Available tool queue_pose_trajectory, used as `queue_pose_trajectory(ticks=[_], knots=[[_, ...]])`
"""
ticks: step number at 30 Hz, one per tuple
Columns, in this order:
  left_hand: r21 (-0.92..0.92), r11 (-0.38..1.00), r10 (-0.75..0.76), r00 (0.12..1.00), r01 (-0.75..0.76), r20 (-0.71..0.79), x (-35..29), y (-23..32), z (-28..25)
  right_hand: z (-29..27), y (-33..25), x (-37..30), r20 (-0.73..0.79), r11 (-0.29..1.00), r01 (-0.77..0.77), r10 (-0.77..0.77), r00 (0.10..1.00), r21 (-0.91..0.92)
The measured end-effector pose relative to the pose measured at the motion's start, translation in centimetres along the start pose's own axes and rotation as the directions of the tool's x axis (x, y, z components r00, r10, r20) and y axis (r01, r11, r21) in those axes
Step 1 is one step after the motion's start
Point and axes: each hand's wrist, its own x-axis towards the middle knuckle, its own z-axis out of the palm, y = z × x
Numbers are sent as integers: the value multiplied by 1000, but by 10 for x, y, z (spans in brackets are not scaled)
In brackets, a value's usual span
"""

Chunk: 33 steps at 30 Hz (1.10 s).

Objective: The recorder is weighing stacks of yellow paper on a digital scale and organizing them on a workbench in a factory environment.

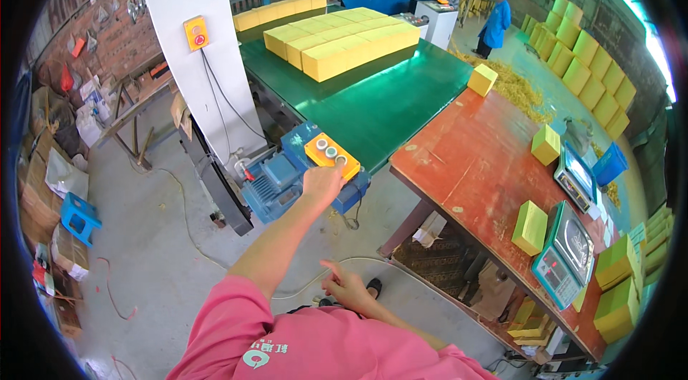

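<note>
My left hand [322, 185] reaches forward to a yellow control box [332, 155] with round push buttons, and one stretched finger touches the button nearest the right. The box sits on a blue motor [276, 178] beside a green conveyor belt [358, 111]. Nothing is held in that hand; its other fingers are partly hidden. Low in front of my body, my right hand [349, 289] hangs free with the index finger stretched out and nothing in it. On the belt, farther off, lies a flat group of yellow blocks [344, 39] packed in rows.
A red-topped table [466, 158] stands to the right, carrying loose yellow blocks [529, 228] and two weighing scales [565, 254]. A white post [201, 79] rises at left, near a blue stool [77, 219]. Two people, one in a blue coat [494, 25], stand at the back.
</note>
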Motion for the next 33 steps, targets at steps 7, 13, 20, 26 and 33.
queue_pose_trajectory(ticks=[7,13,20,26,33], knots=[[22,1000,-13,1000,13,18,1,0,-1,5,3,4,2,998,62,-62,998,2],[8,1000,-16,1000,16,-3,1,-1,3,4,5,6,15,999,49,-49,999,12],[17,1000,-22,1000,23,-5,-1,-3,6,4,2,4,17,1000,13,-13,1000,11],[10,1000,-13,1000,13,-15,-1,-3,2,5,6,6,18,1000,27,-27,999,-6],[41,999,30,998,-28,-49,1,-3,4,4,3,6,-38,1000,19,-20,999,-14]])
